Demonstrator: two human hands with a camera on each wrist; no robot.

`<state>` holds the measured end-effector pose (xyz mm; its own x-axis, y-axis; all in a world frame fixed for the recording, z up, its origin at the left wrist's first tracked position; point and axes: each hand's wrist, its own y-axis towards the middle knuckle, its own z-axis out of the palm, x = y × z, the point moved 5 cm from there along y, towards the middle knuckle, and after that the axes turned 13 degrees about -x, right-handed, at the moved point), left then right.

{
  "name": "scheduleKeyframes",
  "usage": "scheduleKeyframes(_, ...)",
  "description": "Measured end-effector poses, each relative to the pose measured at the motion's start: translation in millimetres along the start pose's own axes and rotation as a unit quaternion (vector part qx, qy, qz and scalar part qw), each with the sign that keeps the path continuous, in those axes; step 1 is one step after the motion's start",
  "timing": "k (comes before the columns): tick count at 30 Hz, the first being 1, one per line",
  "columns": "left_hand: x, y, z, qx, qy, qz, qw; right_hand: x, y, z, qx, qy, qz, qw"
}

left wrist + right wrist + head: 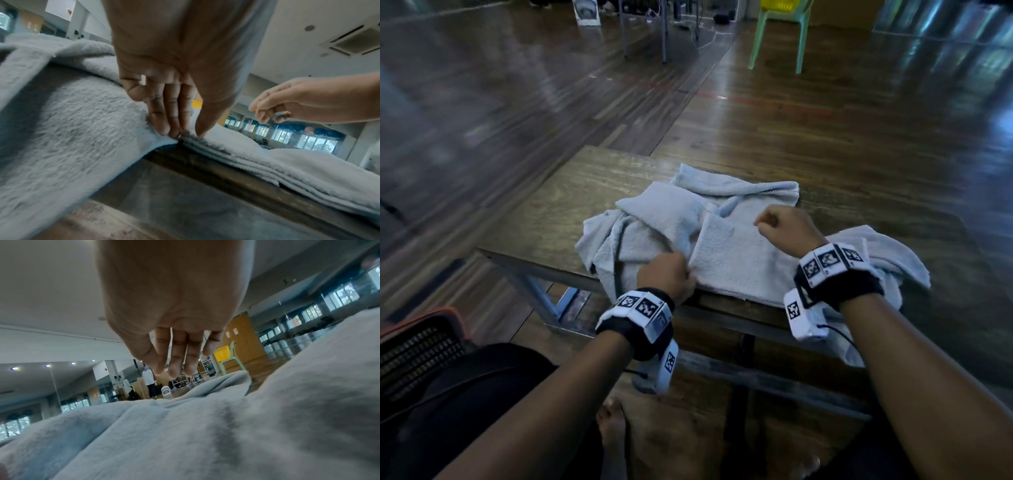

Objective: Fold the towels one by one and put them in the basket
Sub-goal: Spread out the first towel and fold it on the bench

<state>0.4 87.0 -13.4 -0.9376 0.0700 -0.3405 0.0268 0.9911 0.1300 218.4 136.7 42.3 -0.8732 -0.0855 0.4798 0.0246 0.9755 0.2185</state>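
A folded pale grey towel (732, 260) lies in several layers (287, 164) at the wooden table's (544, 205) near edge. My left hand (690, 274) pinches its near-left corner between thumb and fingertips (170, 128). My right hand (767, 222) hovers over the towel's far right part with fingers loosely curled and holds nothing (174, 369). Crumpled towels lie to the left (640, 222), behind (739, 188) and to the right (893, 260). The basket (421, 346), black mesh with an orange rim, stands at my lower left.
The right-hand towel hangs over the table's front edge. A green plastic chair (780, 31) with a yellow crate stands far behind on the wooden floor. My bare feet (616, 431) are under the table. The table's left part is bare wood.
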Motion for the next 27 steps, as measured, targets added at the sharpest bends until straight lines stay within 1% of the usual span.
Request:
scheduleKeyframes(3, 9, 1, 3, 0.022, -0.029, -0.038, 0.999, 17, 16, 27, 0.030, 0.008, 0.007, 0.999)
scheduleKeyframes(7, 11, 3, 6, 0.024, -0.046, -0.067, 0.996, 33, 28, 59, 0.067, -0.011, 0.005, 0.998)
scheduleKeyframes(12, 7, 7, 10, 0.045, -0.070, -0.097, 0.992, 49, 34, 75, 0.080, -0.044, -0.023, 0.996)
scheduleKeyframes(14, 6, 8, 11, 0.053, -0.068, -0.099, 0.991, 52, 35, 76, 0.071, -0.065, -0.035, 0.995)
scheduleKeyframes(17, 6, 10, 12, 0.071, -0.064, -0.087, 0.992, 51, 36, 73, 0.062, -0.071, -0.026, 0.995)
scheduleKeyframes(21, 1, 11, 9, 0.111, -0.075, -0.048, 0.990, 57, 34, 57, 0.053, -0.040, -0.039, 0.997)
scheduleKeyframes(23, -6, 11, -1, 0.127, -0.111, -0.024, 0.985, 58, 33, 47, 0.035, -0.001, -0.043, 0.998)
scheduleKeyframes(25, -12, 14, -20, 0.113, -0.161, -0.011, 0.981, 58, 32, 33, 0.003, 0.058, -0.038, 0.998)
scheduleKeyframes(27, -12, 19, -46, 0.057, -0.206, -0.016, 0.977, 58, 31, 16, -0.037, 0.120, -0.033, 0.992)
